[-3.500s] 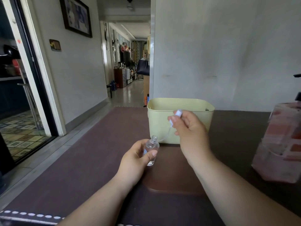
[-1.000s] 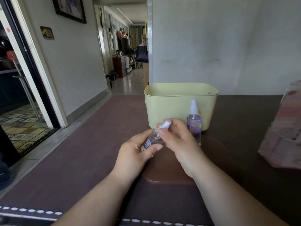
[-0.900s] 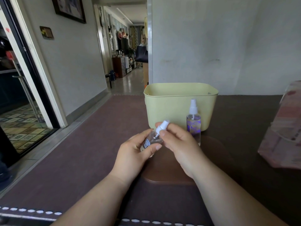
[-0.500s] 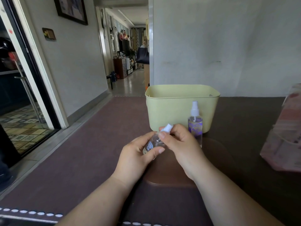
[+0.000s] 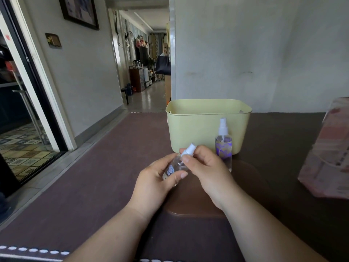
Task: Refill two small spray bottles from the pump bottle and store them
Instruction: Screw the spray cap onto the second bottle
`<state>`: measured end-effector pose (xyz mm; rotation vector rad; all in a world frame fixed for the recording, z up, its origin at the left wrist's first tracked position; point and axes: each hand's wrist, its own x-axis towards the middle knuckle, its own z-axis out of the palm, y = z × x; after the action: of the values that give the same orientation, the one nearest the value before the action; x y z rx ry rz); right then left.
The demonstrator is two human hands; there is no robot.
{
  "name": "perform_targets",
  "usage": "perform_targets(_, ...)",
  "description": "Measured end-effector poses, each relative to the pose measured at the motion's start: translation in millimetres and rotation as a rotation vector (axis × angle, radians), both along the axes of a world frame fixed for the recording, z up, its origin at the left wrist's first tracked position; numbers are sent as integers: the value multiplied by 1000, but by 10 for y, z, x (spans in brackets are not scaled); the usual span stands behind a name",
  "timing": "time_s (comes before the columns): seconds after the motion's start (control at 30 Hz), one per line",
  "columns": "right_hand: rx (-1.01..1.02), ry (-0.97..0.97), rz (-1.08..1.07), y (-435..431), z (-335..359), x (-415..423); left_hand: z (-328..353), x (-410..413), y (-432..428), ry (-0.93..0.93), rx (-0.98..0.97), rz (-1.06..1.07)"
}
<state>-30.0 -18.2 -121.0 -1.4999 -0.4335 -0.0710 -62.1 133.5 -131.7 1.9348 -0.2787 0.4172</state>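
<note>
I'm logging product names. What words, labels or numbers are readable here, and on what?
No text can be read.
Small spray bottle in the left hand: blue-white label, blurred.
Purple spray bottle: pattern only, no legible words.
Pink pack: print blurred.

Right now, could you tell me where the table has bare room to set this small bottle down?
Free: left of the yellow bin; between the purple spray bottle and pink pack. Crowded: before the bin, around both hands.
</note>
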Motion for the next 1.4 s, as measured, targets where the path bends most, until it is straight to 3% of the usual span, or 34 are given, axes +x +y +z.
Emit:
perform_targets(0.13, 76, 14, 28, -11, -5, 2, -1, -1, -1, -9, 15, 2)
perform_targets(0.7, -99, -34, -65, -11, -4, -8, -8, 8, 9, 7, 24, -2)
perform_targets(1.17, -86, -22, -55, -4, -34, 21, -20, 15, 16, -17, 79, 21)
perform_targets(1.4, -175, 4, -60, 5, 144, -59, 65, -74, -58, 30, -18, 41)
